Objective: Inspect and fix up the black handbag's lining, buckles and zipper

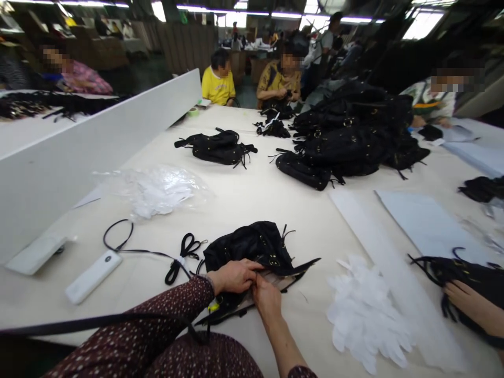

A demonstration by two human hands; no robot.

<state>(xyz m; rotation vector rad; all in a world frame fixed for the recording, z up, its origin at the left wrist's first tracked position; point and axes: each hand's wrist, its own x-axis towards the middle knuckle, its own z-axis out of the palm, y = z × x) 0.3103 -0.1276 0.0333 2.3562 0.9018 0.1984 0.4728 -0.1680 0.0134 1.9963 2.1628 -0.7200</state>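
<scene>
A black handbag with gold-coloured studs and buckles lies on the table in front of me, its mouth opened toward me and a pale lining showing. My left hand reaches over from the left, its fingers closed on the edge of the opening. Meeting it at the same spot, my right hand pinches the bag's inner edge; its fingertips are partly hidden. Left of the bag rests a coiled black strap with a small metal clip. A yellow bit shows by the bag's near left side.
White paper pieces are heaped to my right, beside a long white strip. A white power bank with a cable and a clear plastic bag lie left. Black bags are piled farther back. A co-worker's hand touches another bag.
</scene>
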